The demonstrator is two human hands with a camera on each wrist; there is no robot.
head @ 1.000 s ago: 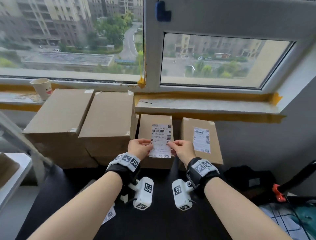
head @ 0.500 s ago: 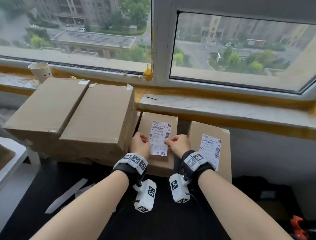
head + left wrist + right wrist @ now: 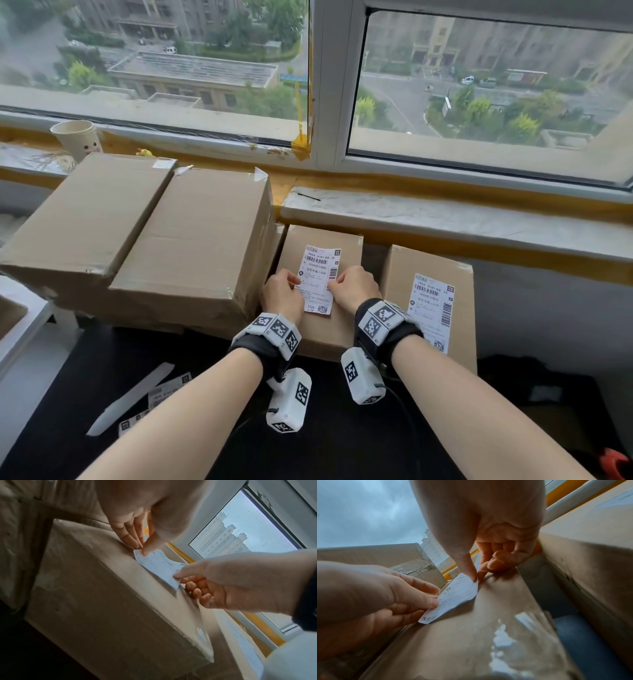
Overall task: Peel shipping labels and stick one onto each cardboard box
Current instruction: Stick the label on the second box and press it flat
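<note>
A white shipping label (image 3: pixel 320 279) is held low over the top of a small cardboard box (image 3: pixel 349 246) below the window sill. My left hand (image 3: pixel 296 282) pinches its left edge and my right hand (image 3: pixel 334 284) pinches its right edge. In the left wrist view the left hand (image 3: pixel 142 549) pinches with thumb and fingers while the label (image 3: pixel 159 566) slopes down onto the box (image 3: pixel 102 595). In the right wrist view the right hand (image 3: pixel 476 579) pinches the label (image 3: pixel 455 597), whose near end lies close to the cardboard. The box to the right (image 3: pixel 400 274) carries a stuck label (image 3: pixel 431 308).
Two large unlabelled boxes (image 3: pixel 85 219) (image 3: pixel 202 240) stand at the left, touching the small one. A paper cup (image 3: pixel 77 138) sits on the sill (image 3: pixel 445 219). Backing strips (image 3: pixel 133 397) and loose labels (image 3: pixel 168 394) lie on the black table (image 3: pixel 342 445).
Both hands have brought the label down from in front of the small box onto its top. The head view has moved closer and tilted down.
</note>
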